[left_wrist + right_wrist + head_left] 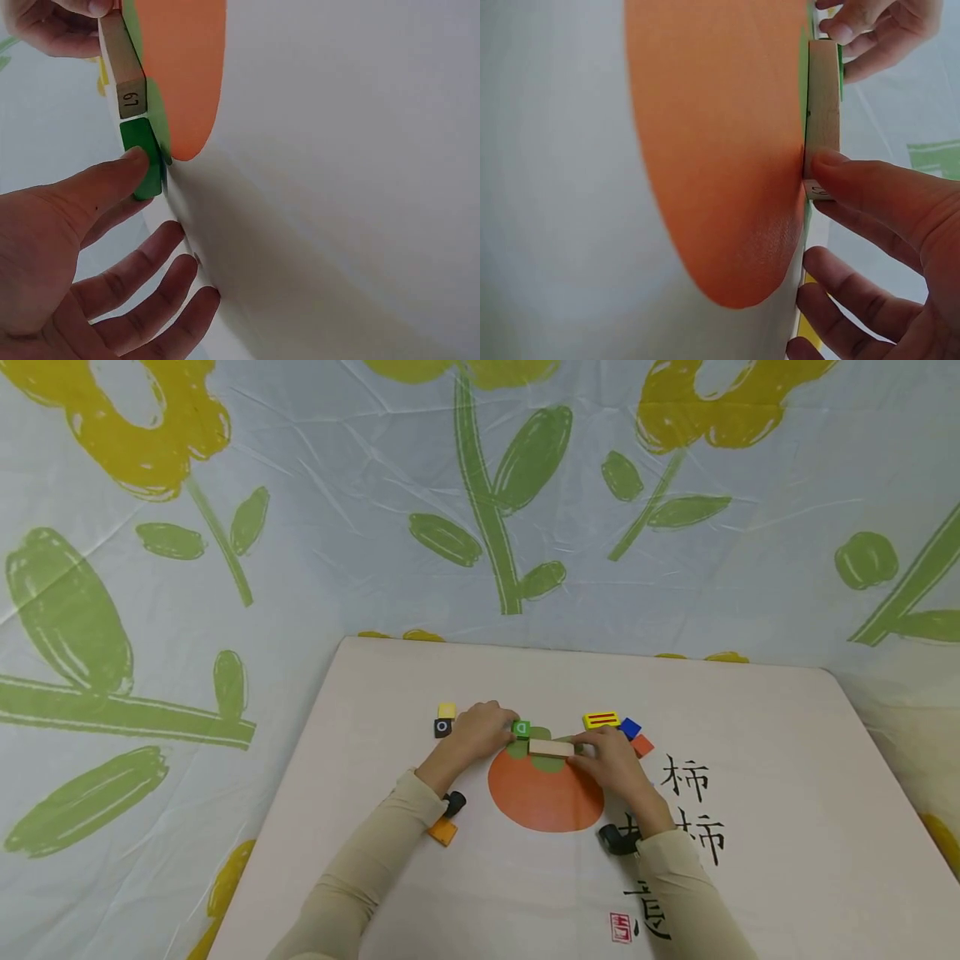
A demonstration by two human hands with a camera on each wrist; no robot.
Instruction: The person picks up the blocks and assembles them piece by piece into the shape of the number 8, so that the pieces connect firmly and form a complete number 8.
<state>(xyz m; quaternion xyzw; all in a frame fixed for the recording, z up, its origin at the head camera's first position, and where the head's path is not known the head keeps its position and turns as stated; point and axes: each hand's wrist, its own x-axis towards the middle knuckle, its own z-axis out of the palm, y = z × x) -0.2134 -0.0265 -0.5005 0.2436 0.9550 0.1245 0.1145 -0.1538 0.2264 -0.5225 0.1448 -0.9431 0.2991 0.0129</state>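
Nearest, a flat orange block lies on the pale printed worktop beside the black wrist device under the left sleeve, so a dropping forearm could probably knock it askew. The right sleeve's black device sits over the lettering, where only bumping the worktop seems a worry. Farther off, at the leafy top of the orange-red printed fruit, the 2 hands work close together. The left hand has its grip narrowed to the thickness of a small green block with a letter on it, pinched by the thumb, the other fingers loosely spread. The right hand likewise pinches the far end of a pale wooden plank marked 67, its lower fingers fanned out. Block and plank stand end to end, just beside each other; whether they touch, I cannot tell. Pushing from either side might make 1 ride against the other and twist out of line, and an uneven release could tip the narrow plank. Beyond, the yellow block with red stripes and blue block lie near the right knuckles, and a black block with a white ring near the left, all liable to be brushed by a careless withdrawal.
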